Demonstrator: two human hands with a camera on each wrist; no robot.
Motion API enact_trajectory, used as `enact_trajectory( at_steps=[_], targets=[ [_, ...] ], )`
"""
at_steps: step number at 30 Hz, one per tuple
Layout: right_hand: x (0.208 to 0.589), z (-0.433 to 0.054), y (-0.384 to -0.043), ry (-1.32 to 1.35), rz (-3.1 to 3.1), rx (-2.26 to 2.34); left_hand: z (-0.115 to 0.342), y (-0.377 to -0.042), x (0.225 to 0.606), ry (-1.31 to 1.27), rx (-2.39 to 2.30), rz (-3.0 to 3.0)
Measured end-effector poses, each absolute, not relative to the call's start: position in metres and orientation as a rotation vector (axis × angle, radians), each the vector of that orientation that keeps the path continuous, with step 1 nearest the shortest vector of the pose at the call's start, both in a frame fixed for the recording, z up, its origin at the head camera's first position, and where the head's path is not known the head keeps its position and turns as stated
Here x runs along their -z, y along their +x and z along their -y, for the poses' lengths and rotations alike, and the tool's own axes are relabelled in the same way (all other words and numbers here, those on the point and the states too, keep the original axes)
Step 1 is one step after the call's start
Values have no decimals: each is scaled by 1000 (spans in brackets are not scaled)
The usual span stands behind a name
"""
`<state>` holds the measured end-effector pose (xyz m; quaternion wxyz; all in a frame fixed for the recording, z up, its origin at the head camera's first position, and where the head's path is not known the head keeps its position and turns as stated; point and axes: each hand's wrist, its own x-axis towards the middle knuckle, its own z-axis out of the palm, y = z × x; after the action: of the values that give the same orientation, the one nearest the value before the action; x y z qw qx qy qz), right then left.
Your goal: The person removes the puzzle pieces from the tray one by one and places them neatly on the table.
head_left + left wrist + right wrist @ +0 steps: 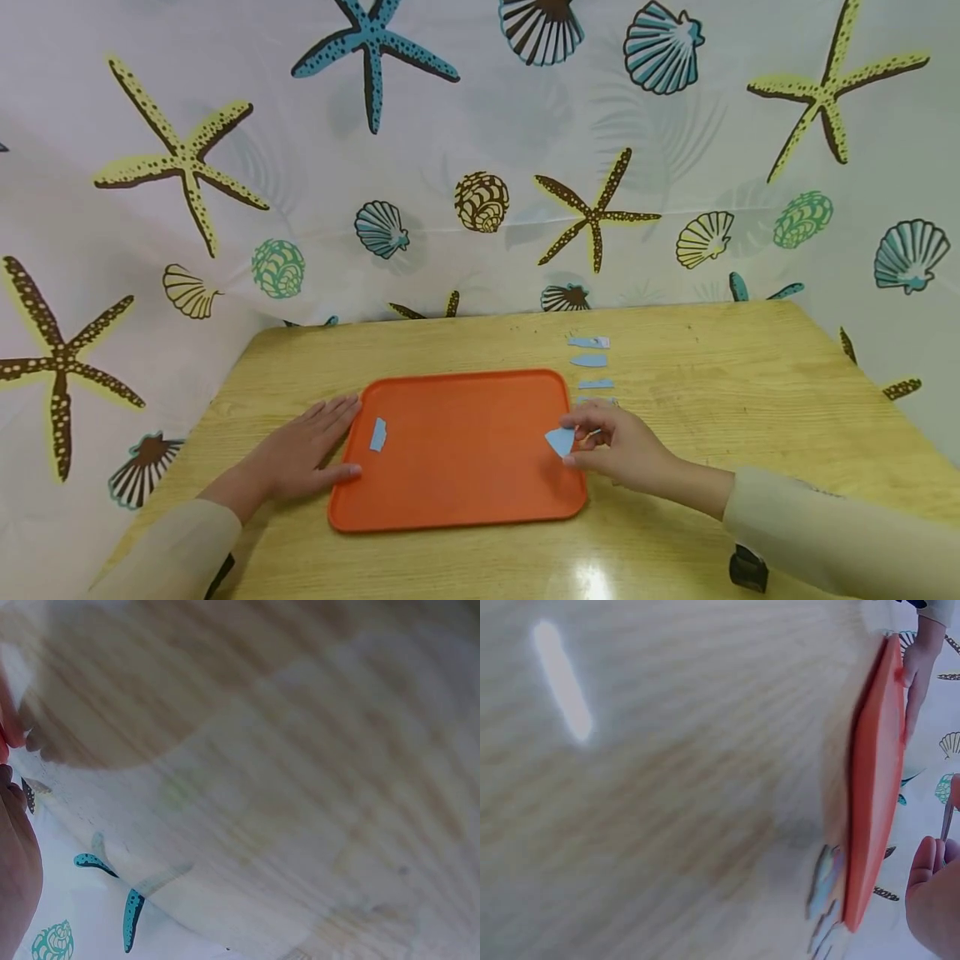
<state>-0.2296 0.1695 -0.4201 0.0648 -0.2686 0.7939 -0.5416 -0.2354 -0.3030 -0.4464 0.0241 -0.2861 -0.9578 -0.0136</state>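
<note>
An orange tray (pixel 457 492) lies on the wooden table. Along its left rim rests my left hand (pixel 303 450), fingers extended and thumb touching the edge. A small light-blue paper piece (pixel 378 434) lies on the tray's left side. Above the right side of the tray, my right hand (pixel 626 446) pinches a pointed light-blue paper piece (pixel 559 442) between thumb and fingers. The right wrist view shows this hand (pixel 934 900) at its edge, with the held piece (pixel 947 817) seen almost edge-on. Only part of the left hand (pixel 16 877) appears in the left wrist view.
Beyond the tray's right rim, several blue paper scraps (pixel 589 361) lie in a column on the table (pixel 750 392); the nearest is partly hidden by the right hand. A white cloth (pixel 450 100) printed with shells and starfish hangs behind and beside the table.
</note>
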Motion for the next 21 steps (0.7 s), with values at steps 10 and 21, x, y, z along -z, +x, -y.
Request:
enact_trajectory(
  at_steps=[10,21],
  targets=[
    [436,-207,-204,-745,-2427,1681,301,-236,443,-871,39,3007],
    [451,-227,-182,-736,-2416,1690,302,-236,445,-869,14,3016]
  ],
)
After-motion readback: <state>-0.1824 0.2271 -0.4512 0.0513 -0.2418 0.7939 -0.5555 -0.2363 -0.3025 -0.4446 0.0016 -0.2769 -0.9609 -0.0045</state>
